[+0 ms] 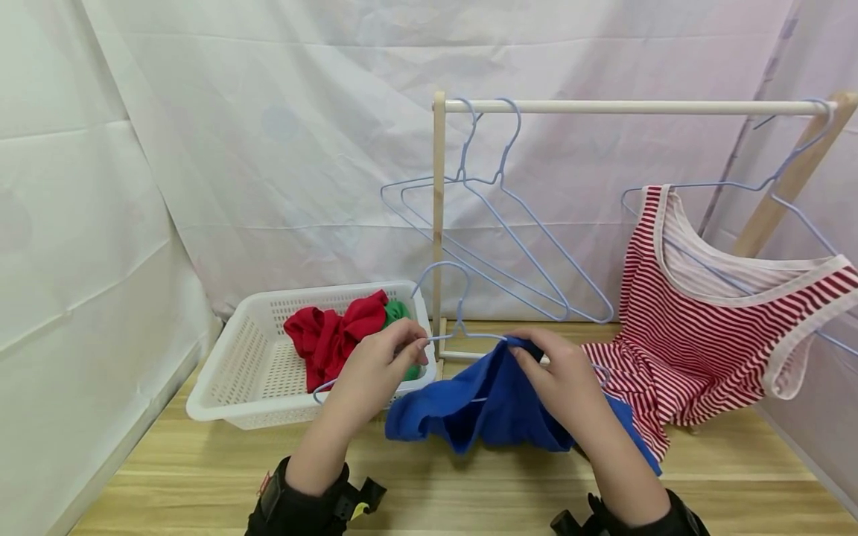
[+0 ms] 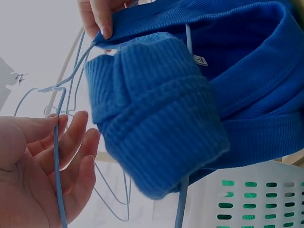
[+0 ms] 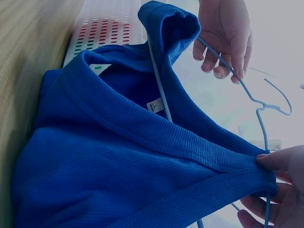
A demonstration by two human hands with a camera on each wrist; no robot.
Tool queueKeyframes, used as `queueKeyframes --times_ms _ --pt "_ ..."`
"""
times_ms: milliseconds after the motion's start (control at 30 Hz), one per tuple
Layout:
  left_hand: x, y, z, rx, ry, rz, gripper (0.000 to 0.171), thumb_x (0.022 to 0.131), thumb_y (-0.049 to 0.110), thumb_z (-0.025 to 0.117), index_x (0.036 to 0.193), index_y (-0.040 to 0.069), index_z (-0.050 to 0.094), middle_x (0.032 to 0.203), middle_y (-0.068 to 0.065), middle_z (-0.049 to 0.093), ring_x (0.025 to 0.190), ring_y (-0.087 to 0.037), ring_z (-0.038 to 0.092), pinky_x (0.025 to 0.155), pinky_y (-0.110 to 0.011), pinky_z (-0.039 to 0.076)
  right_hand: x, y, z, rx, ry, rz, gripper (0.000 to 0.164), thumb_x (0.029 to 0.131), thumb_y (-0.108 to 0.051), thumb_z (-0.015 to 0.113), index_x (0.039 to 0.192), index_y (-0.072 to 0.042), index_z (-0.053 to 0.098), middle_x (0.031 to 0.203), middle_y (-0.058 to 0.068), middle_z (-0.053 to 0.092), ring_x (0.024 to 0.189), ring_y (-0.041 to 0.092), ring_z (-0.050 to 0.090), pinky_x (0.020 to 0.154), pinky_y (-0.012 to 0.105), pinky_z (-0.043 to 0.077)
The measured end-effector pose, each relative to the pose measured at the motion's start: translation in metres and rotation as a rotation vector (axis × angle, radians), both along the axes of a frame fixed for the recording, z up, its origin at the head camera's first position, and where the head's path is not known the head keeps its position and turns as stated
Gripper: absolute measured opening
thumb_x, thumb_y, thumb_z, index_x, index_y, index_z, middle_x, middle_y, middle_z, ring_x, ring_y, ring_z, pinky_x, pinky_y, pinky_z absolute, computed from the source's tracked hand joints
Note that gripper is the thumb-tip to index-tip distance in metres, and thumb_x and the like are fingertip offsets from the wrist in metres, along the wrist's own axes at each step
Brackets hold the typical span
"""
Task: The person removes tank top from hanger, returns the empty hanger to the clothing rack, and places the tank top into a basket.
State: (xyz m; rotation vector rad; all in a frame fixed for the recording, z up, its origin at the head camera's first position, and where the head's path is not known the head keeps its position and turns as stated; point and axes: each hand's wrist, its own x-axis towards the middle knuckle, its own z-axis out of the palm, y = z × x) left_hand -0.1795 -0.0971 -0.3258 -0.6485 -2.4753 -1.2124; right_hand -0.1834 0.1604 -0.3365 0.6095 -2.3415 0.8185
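Left grip (image 1: 380, 368): thumb and fingers close loosely on the wire of the blue hanger (image 1: 460, 309), over the right side of the white basket (image 1: 258, 411).
Right grip (image 1: 563, 376): pinches one shoulder of the blue garment (image 1: 509, 409) together with the hanger's right arm, well to the right of the basket.
Blue garment: over the bench (image 1: 201, 476), right of the basket and nearer the person, its loose end passing in front of the basket's near right corner; it hangs below the right grip, and its free shoulder (image 2: 152, 114) droops below the left grip, apart from those fingers.
Step in hand: judged to be dressing the hanger, right shoulder seated, left one apparently off the wire.
Next move: likely calls for the right grip to keep its shoulder in place while the free shoulder is drawn over the hanger's left arm.
Risk: the seated shoulder could slide off if the right grip loosens.
Rack (image 1: 603, 107): right of the basket, bearing bare hangers and a striped top (image 1: 710, 335).
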Motion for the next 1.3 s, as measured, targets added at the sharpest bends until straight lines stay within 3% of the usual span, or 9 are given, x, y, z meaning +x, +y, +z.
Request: queueKeyframes --times_ms 100,367,600,733,1067,1300 --pt "-0.001 -0.002 0.001 0.007 -0.001 0.015 0.006 0.091 0.023 0.054 0.095 0.027 0.055 0.074 0.01 0.059 0.07 -0.007 0.054 0.063 -0.034 0.048 -0.001 0.002 0.001 0.001 -0.002 -0.021 0.022 0.086 -0.02 0.061 0.107 -0.027 0.06 0.105 -0.003 0.063 0.088 0.01 0.055 0.06 0.039 0.048" --pt "-0.001 -0.008 0.004 0.022 0.006 0.041 0.01 0.091 0.026 0.053 0.099 0.022 0.057 0.076 0.008 0.059 0.07 -0.006 0.053 0.065 -0.034 0.048 -0.005 0.01 0.004 0.011 0.011 -0.069 0.02 0.086 -0.018 0.061 0.104 -0.025 0.061 0.101 0.0 0.064 0.09 0.014 0.055 0.068 0.043 0.047" --pt "-0.001 -0.013 0.005 0.025 0.015 0.059 0.008 0.09 0.027 0.053 0.098 0.025 0.055 0.076 0.009 0.059 0.072 -0.006 0.054 0.067 -0.033 0.049 -0.008 0.017 0.005 0.017 0.02 -0.087 0.019 0.086 -0.017 0.061 0.103 -0.025 0.062 0.098 0.0 0.063 0.053 0.013 0.04 0.048 0.033 0.038" --pt "0.0 -0.016 0.007 0.032 0.018 0.067 0.009 0.091 0.027 0.052 0.099 0.024 0.054 0.078 0.007 0.06 0.074 -0.007 0.054 0.07 -0.034 0.049 -0.008 0.021 0.006 0.007 -0.003 -0.094 0.018 0.086 -0.017 0.06 0.103 -0.025 0.061 0.099 0.0 0.063 0.045 0.01 0.037 0.045 0.032 0.038" --pt "0.002 -0.025 0.009 0.072 0.006 0.099 0.013 0.091 0.034 0.051 0.1 0.025 0.054 0.079 0.006 0.06 0.076 -0.009 0.054 0.07 -0.034 0.049 -0.008 0.034 0.013 -0.014 -0.055 -0.129 0.018 0.087 -0.019 0.059 0.105 -0.024 0.061 0.093 0.001 0.061 0.042 0.011 0.038 0.041 0.031 0.038" --pt "0.002 -0.031 0.011 0.107 0.01 0.106 0.011 0.091 0.033 0.05 0.098 0.024 0.054 0.08 0.003 0.06 0.076 -0.01 0.054 0.072 -0.035 0.049 -0.01 0.045 0.015 -0.014 -0.066 -0.137 0.016 0.088 -0.019 0.057 0.103 -0.023 0.062 0.085 0.001 0.061 0.048 0.013 0.042 0.046 0.033 0.04"
